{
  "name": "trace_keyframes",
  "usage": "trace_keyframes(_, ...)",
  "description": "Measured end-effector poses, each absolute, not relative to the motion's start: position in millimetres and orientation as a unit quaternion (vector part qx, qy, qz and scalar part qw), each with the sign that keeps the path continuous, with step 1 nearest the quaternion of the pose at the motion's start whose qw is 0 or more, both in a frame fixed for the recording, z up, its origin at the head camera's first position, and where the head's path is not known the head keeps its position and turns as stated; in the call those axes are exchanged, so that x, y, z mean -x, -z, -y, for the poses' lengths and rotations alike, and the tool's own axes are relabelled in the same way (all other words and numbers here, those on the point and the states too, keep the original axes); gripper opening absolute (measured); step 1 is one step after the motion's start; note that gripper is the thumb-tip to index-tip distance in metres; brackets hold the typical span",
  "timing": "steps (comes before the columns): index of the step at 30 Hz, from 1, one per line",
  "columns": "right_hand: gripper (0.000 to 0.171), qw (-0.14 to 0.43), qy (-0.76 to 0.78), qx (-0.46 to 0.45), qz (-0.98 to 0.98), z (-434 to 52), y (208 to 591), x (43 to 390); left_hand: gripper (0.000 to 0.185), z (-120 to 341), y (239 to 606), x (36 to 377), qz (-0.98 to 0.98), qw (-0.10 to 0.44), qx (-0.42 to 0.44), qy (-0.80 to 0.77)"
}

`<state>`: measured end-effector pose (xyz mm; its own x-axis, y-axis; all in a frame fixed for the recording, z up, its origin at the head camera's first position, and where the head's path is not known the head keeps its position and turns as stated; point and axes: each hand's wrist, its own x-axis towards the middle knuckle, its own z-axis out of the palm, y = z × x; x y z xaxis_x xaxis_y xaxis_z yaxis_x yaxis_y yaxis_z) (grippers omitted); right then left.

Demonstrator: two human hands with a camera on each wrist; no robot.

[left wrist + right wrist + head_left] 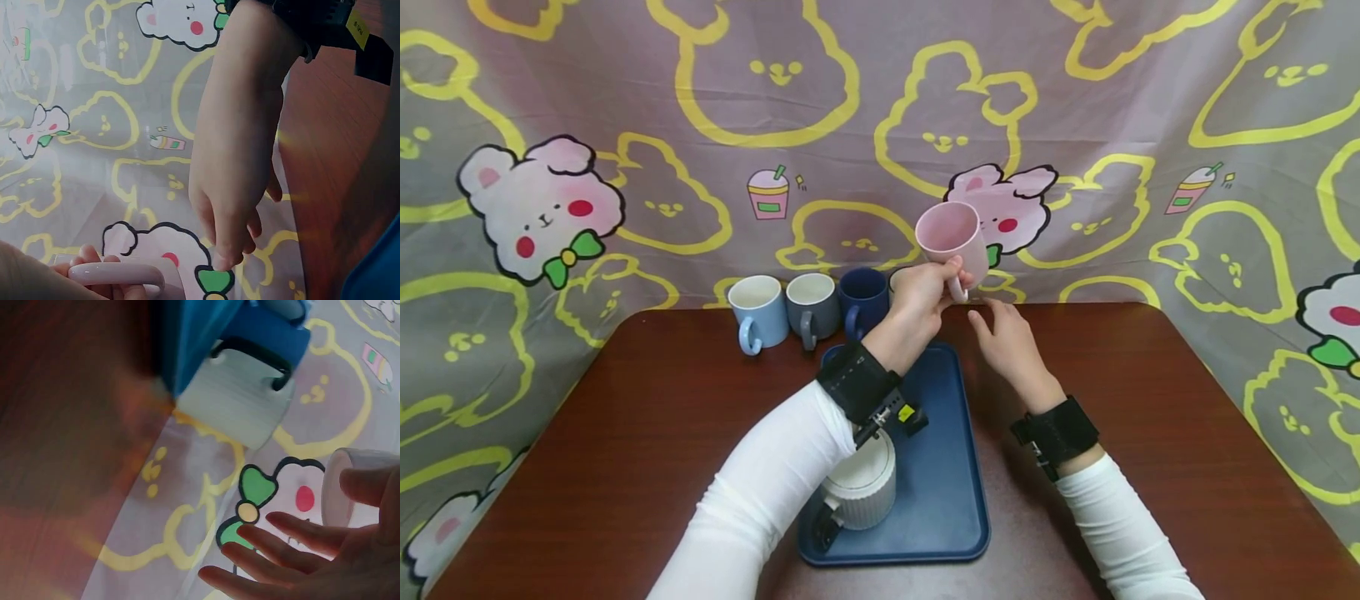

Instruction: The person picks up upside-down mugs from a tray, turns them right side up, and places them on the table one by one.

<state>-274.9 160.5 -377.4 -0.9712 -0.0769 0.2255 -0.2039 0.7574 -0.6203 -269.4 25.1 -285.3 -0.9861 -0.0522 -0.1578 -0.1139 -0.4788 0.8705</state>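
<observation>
My left hand [946, 282] pinches the handle of a pink mug [951, 237] and holds it tilted in the air above the table's far edge, its mouth turned up and to the left. In the left wrist view those fingers [87, 259] curl round the pink handle [115, 273]. My right hand [994, 323] hovers just right of and below the mug, fingers straight and relaxed, holding nothing. The right wrist view shows its spread fingers [294, 547] next to the pink mug's rim [340, 487].
A dark blue tray [943, 475] lies at the table's middle, with a white ribbed mug [861, 487] on its near left part. Against the curtain stand a light blue mug [758, 312], a grey mug [812, 307] and a dark blue mug [862, 300].
</observation>
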Motion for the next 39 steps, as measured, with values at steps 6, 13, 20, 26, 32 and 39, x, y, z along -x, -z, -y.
trace_keyframes(6,0.057,0.064,-0.288,-0.087,0.952,-168.5,386.5,274.8,0.019,-29.8,291.2,273.2,-0.534,0.029,0.076,-0.841)
trace_keyframes(13,0.054,0.054,-0.243,-0.106,0.963,-181.5,398.5,278.0,0.017,-36.3,295.6,278.4,-0.565,0.027,0.094,-0.819)
trace_keyframes(20,0.053,0.040,-0.220,-0.119,0.967,-193.8,406.3,279.4,0.016,-40.5,303.9,284.9,-0.579,0.018,0.115,-0.807)
trace_keyframes(26,0.052,0.041,-0.198,-0.123,0.972,-201.9,410.3,279.8,0.016,-45.0,310.2,288.1,-0.590,0.014,0.123,-0.798)
trace_keyframes(32,0.051,0.042,-0.180,-0.133,0.974,-208.5,414.9,278.6,0.015,-52.4,313.0,289.6,-0.608,0.017,0.139,-0.781)
trace_keyframes(39,0.050,0.041,-0.177,-0.135,0.974,-216.9,415.3,276.1,0.010,-65.9,318.9,293.9,-0.597,0.008,0.164,-0.786)
